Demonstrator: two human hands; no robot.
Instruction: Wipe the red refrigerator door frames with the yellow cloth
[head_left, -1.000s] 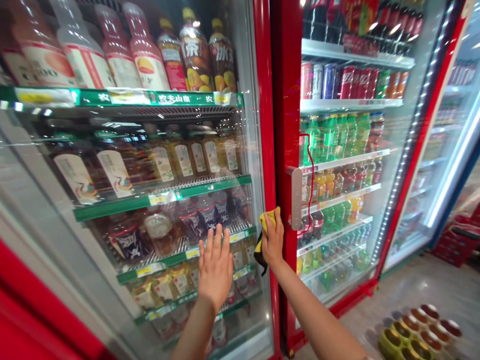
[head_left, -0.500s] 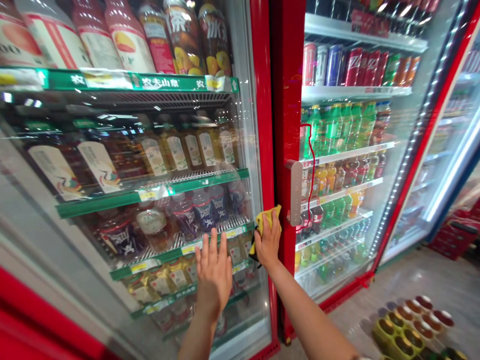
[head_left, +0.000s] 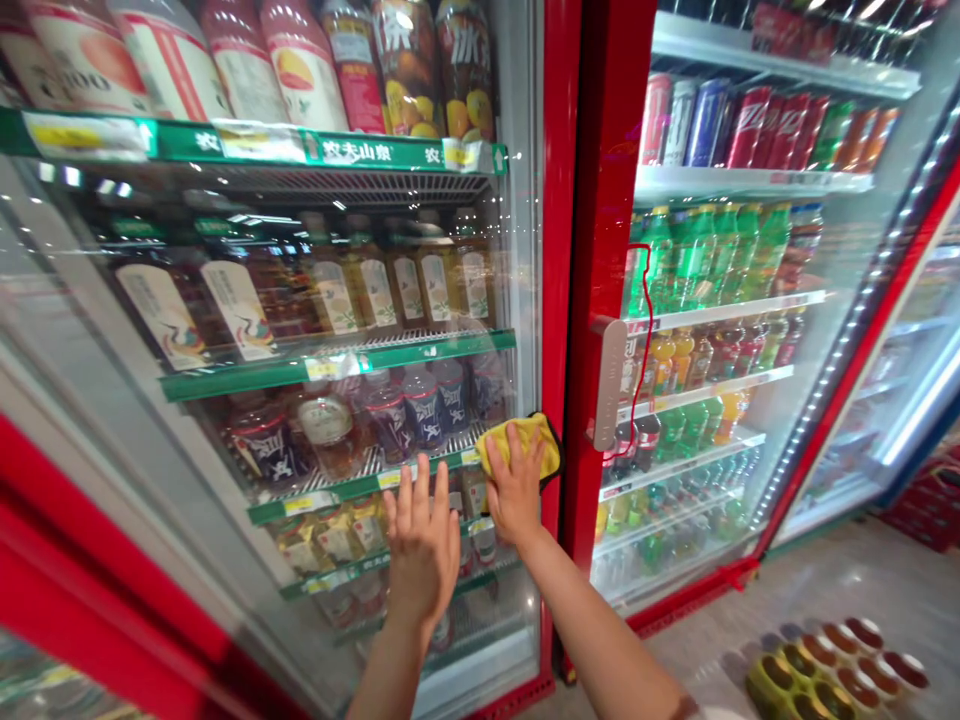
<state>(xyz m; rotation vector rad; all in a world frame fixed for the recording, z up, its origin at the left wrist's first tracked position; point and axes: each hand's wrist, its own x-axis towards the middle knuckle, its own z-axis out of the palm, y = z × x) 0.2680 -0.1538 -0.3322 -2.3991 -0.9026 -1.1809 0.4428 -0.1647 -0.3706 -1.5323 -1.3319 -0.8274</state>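
My right hand (head_left: pixel 516 488) presses a yellow cloth (head_left: pixel 536 445) with a dark edge against the glass door, where the pane meets its red frame (head_left: pixel 553 300). The fingers lie spread over the cloth. To its left, my left hand (head_left: pixel 424 545) is raised with fingers stretched out and holds nothing; whether it touches the glass I cannot tell. Behind the glass door (head_left: pixel 457 655) are shelves of drinks, among them dark-labelled bottles (head_left: pixel 426 405) near my hands.
Right of the red frame stands a second lit fridge with a long pale handle (head_left: pixel 610 385) and a red cord (head_left: pixel 646 340). Packs of drinks (head_left: pixel 832 660) sit on the floor at the lower right. A red frame edge (head_left: pixel 90 590) crosses the lower left.
My right hand has moved left with the cloth, from the red frame onto the glass, and the cloth is spread wider. My left hand stays raised. The view has shifted slightly left.
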